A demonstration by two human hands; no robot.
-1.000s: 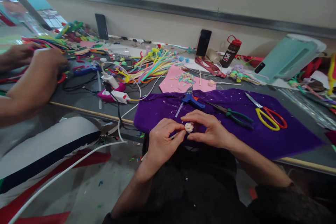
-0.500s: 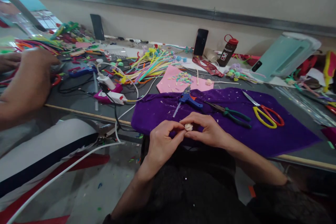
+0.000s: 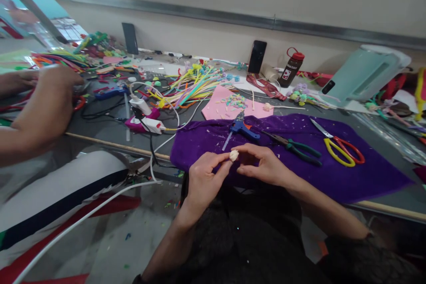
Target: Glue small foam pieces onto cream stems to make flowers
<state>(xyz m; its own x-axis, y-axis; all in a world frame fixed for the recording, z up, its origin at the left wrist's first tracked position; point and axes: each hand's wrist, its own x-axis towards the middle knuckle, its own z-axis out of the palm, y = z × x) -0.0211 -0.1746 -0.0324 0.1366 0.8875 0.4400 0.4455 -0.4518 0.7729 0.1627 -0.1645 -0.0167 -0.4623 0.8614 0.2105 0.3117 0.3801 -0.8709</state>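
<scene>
A small cream-coloured fuzzy piece is pinched between the thumb and index finger of my left hand. My right hand is just to its right, thumb and fingers apart, with a fingertip close to the piece; nothing shows between them. Both hands are over the near edge of a purple cloth. On the cloth lie a blue glue gun, green-handled pliers and scissors with red and yellow handles.
A pink sheet with small bits lies behind the cloth. Further back are coloured stems, a phone, a brown bottle and a mint box. White cables and a power strip lie left, near another person's arm.
My right fingers have come off the cream piece, which stays in my left hand and is turned slightly. The whole view has shifted a little.
</scene>
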